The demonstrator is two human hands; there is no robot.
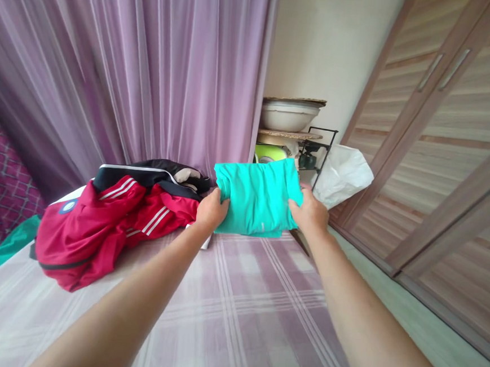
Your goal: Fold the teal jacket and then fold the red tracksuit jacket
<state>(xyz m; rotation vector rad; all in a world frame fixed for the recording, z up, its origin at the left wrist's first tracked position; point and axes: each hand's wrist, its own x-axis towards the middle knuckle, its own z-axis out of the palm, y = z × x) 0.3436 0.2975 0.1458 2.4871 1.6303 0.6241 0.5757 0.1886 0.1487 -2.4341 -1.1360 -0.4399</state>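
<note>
A folded turquoise garment is held up over the far part of the bed, stretched between my two hands. My left hand grips its left edge, thumb in front and the other fingers hidden behind the cloth. On the opposite edge, my right hand pinches the fabric the same way. To the left of my left hand lies a crumpled red jacket with white stripes and a round badge. Behind it rests a black garment with white piping. Something white, partly hidden, shows under my left wrist.
A checked sheet covers the bed. Purple curtains hang behind it. At the back stands a black rack with a white basin and a white bag beside it. A wooden wardrobe lines the right side.
</note>
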